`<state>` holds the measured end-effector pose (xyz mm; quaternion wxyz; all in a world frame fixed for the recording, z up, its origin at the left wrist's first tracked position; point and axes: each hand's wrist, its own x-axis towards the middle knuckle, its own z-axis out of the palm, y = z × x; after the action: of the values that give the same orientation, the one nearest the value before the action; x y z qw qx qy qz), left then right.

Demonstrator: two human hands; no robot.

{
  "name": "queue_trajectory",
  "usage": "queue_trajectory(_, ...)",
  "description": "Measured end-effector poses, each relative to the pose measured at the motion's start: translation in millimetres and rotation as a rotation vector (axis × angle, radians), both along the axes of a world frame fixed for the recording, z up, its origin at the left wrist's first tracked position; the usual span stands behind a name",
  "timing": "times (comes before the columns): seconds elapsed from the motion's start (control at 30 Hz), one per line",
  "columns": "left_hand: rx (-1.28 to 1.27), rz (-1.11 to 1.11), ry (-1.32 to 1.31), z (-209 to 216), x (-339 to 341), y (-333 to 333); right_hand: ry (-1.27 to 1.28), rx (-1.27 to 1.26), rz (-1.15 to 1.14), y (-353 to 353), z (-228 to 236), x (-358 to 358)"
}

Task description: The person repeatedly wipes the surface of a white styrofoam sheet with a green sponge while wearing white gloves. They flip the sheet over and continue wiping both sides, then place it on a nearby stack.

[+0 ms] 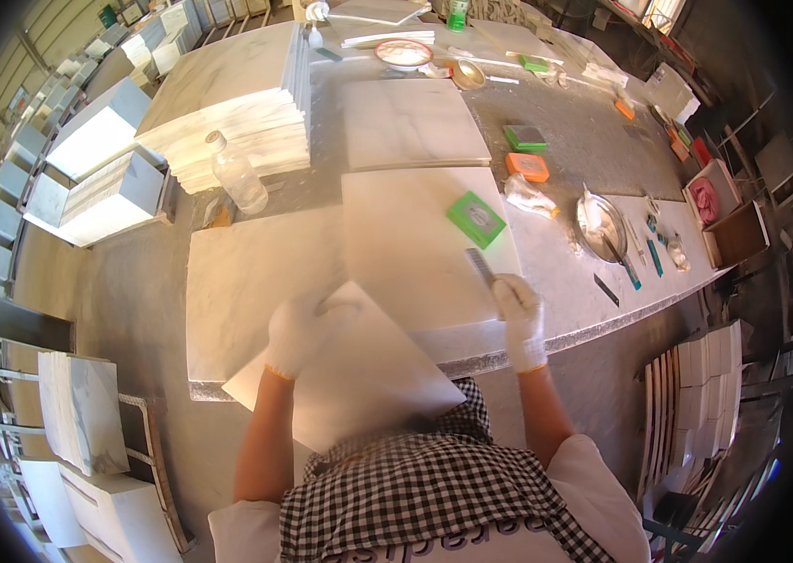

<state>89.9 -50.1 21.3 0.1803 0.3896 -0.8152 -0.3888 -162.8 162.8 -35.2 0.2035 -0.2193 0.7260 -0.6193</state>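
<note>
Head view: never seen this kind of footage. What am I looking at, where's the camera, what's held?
No machine here: a person works with two gloved hands. The one picture comes from a fisheye camera on their head, looking down, so straight edges curve. The left hand steadies a white stone tile tilted against the workbench. The right hand holds a small comb-like tool. On the bench lie flat marble slabs, a tile stack, a clear bottle, green and orange blocks and a metal bowl.

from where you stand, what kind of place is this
Probably a stone tile workshop. A tall stack of white marble tiles sits on the dusty workbench, more tiles fill racks beside it, and gloved hands work a tile with a toothed scraper.
</note>
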Motion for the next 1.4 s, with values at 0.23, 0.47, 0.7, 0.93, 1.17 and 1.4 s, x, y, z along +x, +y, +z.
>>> queue_trajectory(0.23,0.008,0.051,-0.017,11,5,12,0.014,0.002,-0.228,67,-21,-94)
queue_trajectory(0.47,0.039,0.049,0.103,8,15,18,0.196,0.046,-0.378,114,-43,-201)
queue_trajectory(0.7,0.058,0.033,0.069,5,10,10,0.175,0.148,-0.491,118,9,-208)
queue_trajectory(0.93,0.072,0.052,0.081,-7,12,5,0.061,0.494,-0.34,103,27,-226)
queue_trajectory(1.17,0.075,0.062,0.061,-12,7,0,-0.129,0.474,-0.319,94,12,-243)
queue_trajectory(1.4,0.053,0.069,0.02,-12,2,-5,-0.122,0.165,-0.414,103,23,-228)
